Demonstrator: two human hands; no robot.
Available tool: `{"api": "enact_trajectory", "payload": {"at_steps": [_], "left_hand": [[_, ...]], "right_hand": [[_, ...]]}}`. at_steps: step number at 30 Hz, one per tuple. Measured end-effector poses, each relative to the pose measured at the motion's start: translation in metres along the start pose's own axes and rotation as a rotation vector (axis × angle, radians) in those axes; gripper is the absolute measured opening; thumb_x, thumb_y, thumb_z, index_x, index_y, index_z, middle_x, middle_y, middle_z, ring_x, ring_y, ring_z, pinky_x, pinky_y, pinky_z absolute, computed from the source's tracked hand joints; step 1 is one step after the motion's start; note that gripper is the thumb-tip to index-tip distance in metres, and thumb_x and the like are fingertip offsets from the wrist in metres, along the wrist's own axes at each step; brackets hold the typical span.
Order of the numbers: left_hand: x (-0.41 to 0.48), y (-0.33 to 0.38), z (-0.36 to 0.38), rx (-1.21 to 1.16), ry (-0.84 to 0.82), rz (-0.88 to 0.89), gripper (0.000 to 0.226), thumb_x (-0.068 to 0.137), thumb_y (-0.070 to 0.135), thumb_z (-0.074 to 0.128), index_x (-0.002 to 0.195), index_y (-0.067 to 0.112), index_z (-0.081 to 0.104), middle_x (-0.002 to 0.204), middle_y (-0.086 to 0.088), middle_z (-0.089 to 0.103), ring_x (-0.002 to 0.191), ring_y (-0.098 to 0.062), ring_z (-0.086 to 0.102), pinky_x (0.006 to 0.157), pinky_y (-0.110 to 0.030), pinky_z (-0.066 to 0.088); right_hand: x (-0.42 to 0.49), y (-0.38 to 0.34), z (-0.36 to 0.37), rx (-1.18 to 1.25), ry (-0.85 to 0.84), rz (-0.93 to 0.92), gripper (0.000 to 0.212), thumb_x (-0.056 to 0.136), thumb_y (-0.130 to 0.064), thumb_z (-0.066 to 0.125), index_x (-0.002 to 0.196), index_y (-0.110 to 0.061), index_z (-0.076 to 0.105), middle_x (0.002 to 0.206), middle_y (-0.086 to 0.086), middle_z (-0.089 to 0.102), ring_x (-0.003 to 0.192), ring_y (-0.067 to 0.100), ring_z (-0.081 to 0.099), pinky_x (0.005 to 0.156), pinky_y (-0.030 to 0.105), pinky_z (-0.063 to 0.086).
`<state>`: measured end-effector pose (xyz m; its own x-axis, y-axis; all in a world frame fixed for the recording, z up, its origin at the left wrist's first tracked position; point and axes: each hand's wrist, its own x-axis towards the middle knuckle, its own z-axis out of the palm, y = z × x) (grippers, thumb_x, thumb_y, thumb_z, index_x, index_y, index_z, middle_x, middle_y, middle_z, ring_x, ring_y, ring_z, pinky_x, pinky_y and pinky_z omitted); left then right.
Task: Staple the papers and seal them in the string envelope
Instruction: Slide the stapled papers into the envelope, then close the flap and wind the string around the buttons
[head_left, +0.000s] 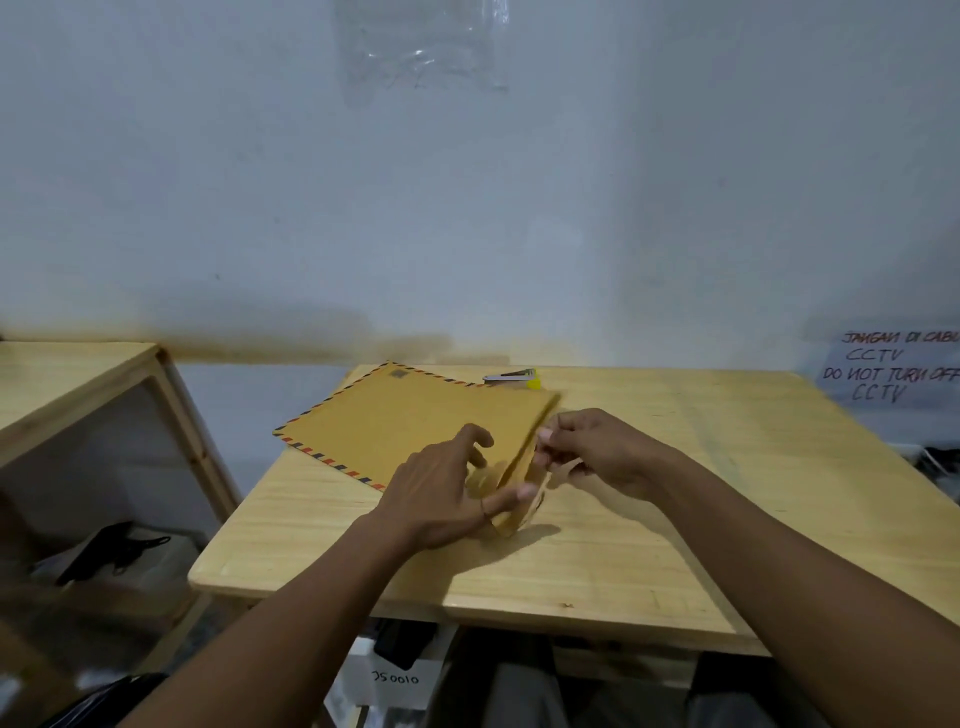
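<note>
A brown string envelope (395, 426) with a red-and-blue striped border lies on the wooden table (649, 519). Its flap end (524, 457) is lifted off the table on the right. My left hand (441, 493) presses on the envelope near the flap, thumb under the flap's lower edge. My right hand (597, 452) pinches the raised flap from the right, fingers closed on it; the image is blurred there. A stapler (511, 378) with a yellow end rests behind the envelope at the table's back edge. No loose papers are visible.
A second wooden table or shelf (78, 395) stands to the left with dark items below. A handwritten CCTV note (893, 369) hangs on the wall at right. Boxes (395, 675) sit under the table. Dark cables (940, 462) lie at the far right.
</note>
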<state>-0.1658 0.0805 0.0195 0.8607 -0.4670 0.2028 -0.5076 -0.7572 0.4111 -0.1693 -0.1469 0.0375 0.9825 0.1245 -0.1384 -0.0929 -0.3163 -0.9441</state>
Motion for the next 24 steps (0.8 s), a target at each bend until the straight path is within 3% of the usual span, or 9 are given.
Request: {"api": "enact_trajectory", "payload": {"at_steps": [3,5,7,9,11,16,19,22,24], "left_hand": [[-0.001,0.004,-0.005,-0.125,-0.034,-0.073,0.079,0.077,0.089,0.020,0.129,0.034,0.040,0.113,0.003,0.072,0.097,-0.019,0.068,0.088,-0.047,0.056],[0.001,0.005,-0.007,-0.126,-0.115,-0.107,0.063,0.085,0.077,0.037,0.131,0.034,0.042,0.117,0.003,0.070,0.101,-0.019,0.066,0.090,-0.047,0.056],[0.005,0.005,-0.010,-0.139,-0.266,-0.143,0.058,0.085,0.059,0.060,0.134,0.031,0.046,0.125,0.002,0.064,0.106,-0.018,0.064,0.092,-0.045,0.057],[0.008,0.007,-0.014,-0.156,-0.377,-0.156,0.060,0.085,0.044,0.071,0.138,0.026,0.049,0.131,-0.001,0.058,0.112,-0.018,0.060,0.095,-0.041,0.055],[0.011,0.011,-0.017,-0.167,-0.409,-0.167,0.063,0.086,0.037,0.073,0.142,0.026,0.045,0.134,-0.002,0.055,0.116,-0.019,0.056,0.094,-0.035,0.054],[0.017,0.013,-0.003,-0.023,-0.190,-0.209,0.056,0.089,0.060,0.059,0.134,0.029,0.048,0.121,0.002,0.066,0.105,-0.021,0.062,0.088,-0.046,0.056],[0.021,0.012,0.007,0.079,-0.068,-0.245,0.046,0.091,0.063,0.053,0.121,0.028,0.058,0.110,0.003,0.069,0.099,-0.022,0.064,0.083,-0.043,0.056],[0.023,0.010,0.014,0.170,0.003,-0.237,0.031,0.095,0.049,0.054,0.105,0.023,0.067,0.108,0.000,0.068,0.100,-0.026,0.061,0.081,-0.040,0.051],[0.023,0.001,0.018,0.203,0.002,-0.269,0.032,0.093,0.050,0.056,0.106,0.023,0.069,0.117,-0.002,0.063,0.110,-0.028,0.056,0.088,-0.044,0.047]], "right_hand": [[0.001,-0.011,-0.003,0.058,-0.056,0.005,0.016,0.103,-0.018,0.052,0.092,-0.011,0.061,0.064,0.004,0.060,0.069,0.019,0.059,0.069,0.032,0.045],[0.001,-0.017,-0.005,0.161,-0.091,0.025,0.014,0.103,-0.017,0.052,0.094,-0.009,0.059,0.058,0.002,0.041,0.056,0.019,0.049,0.067,0.034,0.050],[0.000,-0.025,-0.007,0.117,-0.106,0.014,0.014,0.103,-0.019,0.054,0.095,-0.010,0.060,0.056,-0.001,0.032,0.048,0.015,0.036,0.057,0.032,0.051],[0.000,-0.035,-0.009,-0.053,-0.077,-0.027,0.017,0.101,-0.022,0.057,0.094,-0.008,0.064,0.055,-0.001,0.032,0.047,0.014,0.031,0.046,0.027,0.042],[0.002,-0.045,-0.010,-0.209,-0.041,-0.087,0.021,0.098,-0.025,0.062,0.095,-0.005,0.068,0.061,0.004,0.039,0.052,0.016,0.034,0.045,0.025,0.036],[0.014,-0.066,-0.004,-0.311,0.038,-0.166,0.023,0.099,-0.025,0.060,0.100,-0.004,0.071,0.082,-0.004,0.059,0.071,0.009,0.048,0.062,0.024,0.036],[0.024,-0.065,0.002,-0.240,-0.002,-0.141,0.023,0.100,-0.028,0.059,0.097,-0.007,0.070,0.088,0.000,0.066,0.082,0.015,0.059,0.069,0.029,0.044],[0.029,-0.062,0.006,-0.102,-0.069,-0.107,0.017,0.102,-0.023,0.055,0.094,-0.010,0.063,0.070,0.005,0.062,0.072,0.018,0.066,0.068,0.031,0.049],[0.032,-0.060,0.005,-0.038,-0.065,-0.071,0.016,0.103,-0.020,0.055,0.095,-0.008,0.061,0.057,0.000,0.046,0.052,0.016,0.055,0.062,0.032,0.050]]}}
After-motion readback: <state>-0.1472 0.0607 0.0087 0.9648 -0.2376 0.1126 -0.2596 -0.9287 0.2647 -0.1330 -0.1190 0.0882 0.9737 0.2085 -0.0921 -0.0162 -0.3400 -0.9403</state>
